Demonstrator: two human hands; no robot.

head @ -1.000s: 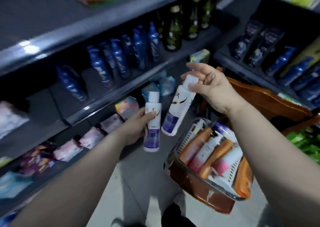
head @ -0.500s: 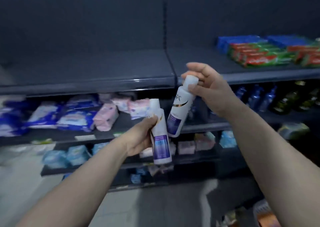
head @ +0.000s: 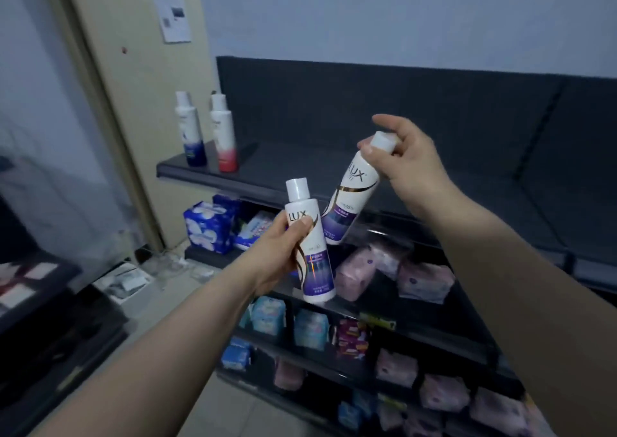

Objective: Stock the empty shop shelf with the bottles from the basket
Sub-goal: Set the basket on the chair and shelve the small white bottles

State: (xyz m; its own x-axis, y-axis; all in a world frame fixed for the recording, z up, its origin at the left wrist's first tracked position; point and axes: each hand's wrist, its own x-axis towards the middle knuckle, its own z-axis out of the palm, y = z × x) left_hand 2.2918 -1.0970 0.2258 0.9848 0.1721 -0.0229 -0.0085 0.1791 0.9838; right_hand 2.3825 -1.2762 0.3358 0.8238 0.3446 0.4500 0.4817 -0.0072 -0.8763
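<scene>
Gripping upright bottle (head: 315,269), left hand (head: 275,253); right hand (head: 412,166) pinches tilted bottle (head: 350,203); two bottles (head: 191,129) shelved.

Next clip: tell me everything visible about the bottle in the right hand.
This bottle is white, plastic-looking, capped in white, with LUX lettering, a brown swirl and a purple lower band. It tilts, top up-right. The right hand pinches it at the cap. It hangs before the dark top shelf, close to the other LUX bottle.
</scene>
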